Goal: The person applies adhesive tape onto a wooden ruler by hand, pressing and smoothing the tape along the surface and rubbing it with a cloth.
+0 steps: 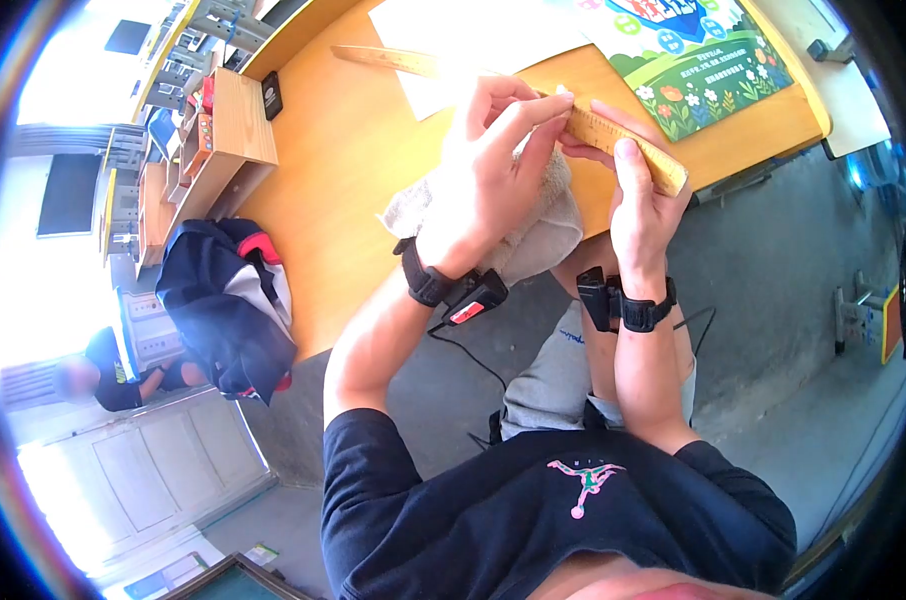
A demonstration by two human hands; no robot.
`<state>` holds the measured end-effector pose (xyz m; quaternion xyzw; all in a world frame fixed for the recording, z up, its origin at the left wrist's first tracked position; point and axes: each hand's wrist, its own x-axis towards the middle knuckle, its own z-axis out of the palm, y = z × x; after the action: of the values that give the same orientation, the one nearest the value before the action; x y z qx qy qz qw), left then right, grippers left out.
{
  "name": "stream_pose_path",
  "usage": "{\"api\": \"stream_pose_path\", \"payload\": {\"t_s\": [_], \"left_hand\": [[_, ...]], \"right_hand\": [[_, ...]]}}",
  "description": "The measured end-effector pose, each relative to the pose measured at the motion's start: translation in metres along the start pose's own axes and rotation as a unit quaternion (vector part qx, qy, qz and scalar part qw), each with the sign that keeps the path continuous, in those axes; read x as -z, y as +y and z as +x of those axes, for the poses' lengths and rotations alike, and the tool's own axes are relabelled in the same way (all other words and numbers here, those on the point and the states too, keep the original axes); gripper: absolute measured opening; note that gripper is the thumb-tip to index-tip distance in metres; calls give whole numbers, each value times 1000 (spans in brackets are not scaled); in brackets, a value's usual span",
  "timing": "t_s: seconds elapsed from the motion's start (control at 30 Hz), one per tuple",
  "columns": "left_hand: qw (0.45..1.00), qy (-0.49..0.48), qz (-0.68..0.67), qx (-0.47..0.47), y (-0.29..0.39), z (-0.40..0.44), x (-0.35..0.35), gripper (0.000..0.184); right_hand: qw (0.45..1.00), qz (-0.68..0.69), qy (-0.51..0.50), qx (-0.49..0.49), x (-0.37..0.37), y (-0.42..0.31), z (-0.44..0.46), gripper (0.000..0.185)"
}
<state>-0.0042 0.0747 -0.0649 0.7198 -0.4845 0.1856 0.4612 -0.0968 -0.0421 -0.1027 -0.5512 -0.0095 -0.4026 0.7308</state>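
Note:
A yellow wooden ruler (613, 135) slants between my hands near the front edge of the desk. My right hand (638, 205) grips its lower right end, thumb on top. At its other end are the pinched thumb and finger of my left hand (498, 165). A similar wooden strip (388, 59) reaches left from behind my left hand; whether it is the same ruler I cannot tell. A crumpled grey-white cloth (548, 235) lies under my left hand, hanging over the edge. Both wrists wear black straps with small devices.
White paper (503, 35) and a colourful flowered poster (698, 70) lie on the desk (333, 170). A dark jacket (223, 305) hangs at the left corner, near a wooden shelf box (241, 120). Another person (113, 370) is at the far left.

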Motion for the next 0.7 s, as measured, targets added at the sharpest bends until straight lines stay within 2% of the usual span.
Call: {"api": "stream_pose_path", "payload": {"t_s": [0.13, 0.23, 0.63, 0.7], "left_hand": [[999, 11, 0, -38, -2, 0, 2, 22], [999, 17, 28, -20, 3, 2, 5, 14], [998, -1, 40, -51, 1, 4, 3, 19], [999, -9, 35, -38, 1, 2, 2, 15]], "right_hand": [[1000, -8, -7, 5, 0, -2, -1, 30], [1000, -1, -11, 2, 0, -4, -1, 30], [999, 22, 4, -25, -1, -4, -1, 30], [999, 26, 2, -27, -1, -5, 0, 30]]}}
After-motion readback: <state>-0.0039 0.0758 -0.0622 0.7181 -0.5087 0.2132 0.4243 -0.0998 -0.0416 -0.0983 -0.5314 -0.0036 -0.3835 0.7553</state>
